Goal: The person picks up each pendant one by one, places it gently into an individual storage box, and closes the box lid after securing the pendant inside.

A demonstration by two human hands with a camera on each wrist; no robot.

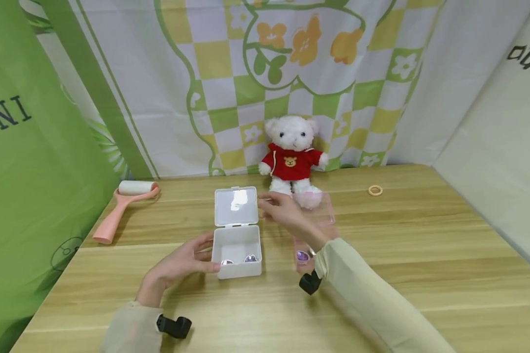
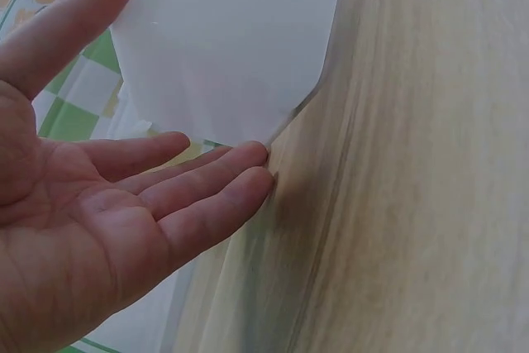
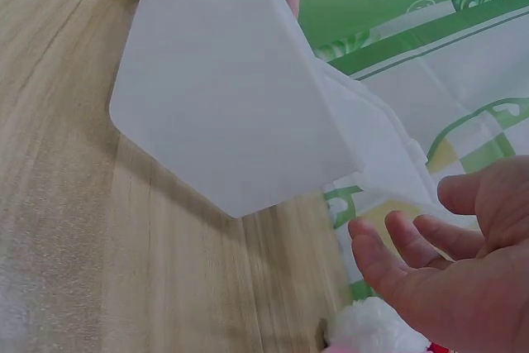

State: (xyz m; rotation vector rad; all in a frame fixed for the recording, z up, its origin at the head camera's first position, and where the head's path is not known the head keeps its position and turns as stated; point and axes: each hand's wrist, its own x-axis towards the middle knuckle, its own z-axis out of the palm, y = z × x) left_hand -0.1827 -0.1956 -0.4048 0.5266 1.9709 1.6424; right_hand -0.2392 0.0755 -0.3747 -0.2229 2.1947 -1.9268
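Note:
A white plastic box (image 1: pixel 237 269) stands on the table with its hinged lid (image 1: pixel 229 208) tipped back. Two small shiny purple pieces (image 1: pixel 251 258) lie inside by the front wall. My left hand (image 1: pixel 183 262) holds the box's left side, thumb toward the front corner; in the left wrist view its fingertips (image 2: pixel 252 155) meet the lower far corner. My right hand (image 1: pixel 282 211) is at the lid's right edge with fingers loosely bent and apart. Under the right forearm, a clear pink box (image 1: pixel 324 208) is partly hidden, with another purple piece (image 1: pixel 302 257) in it.
A white teddy bear (image 1: pixel 291 135) in a red hoodie leans on the patterned curtain (image 1: pixel 214 59) behind the boxes. At the left lies a pink-handled lint roller (image 1: pixel 115 215). A small wooden ring (image 1: pixel 375 190) lies at the back right.

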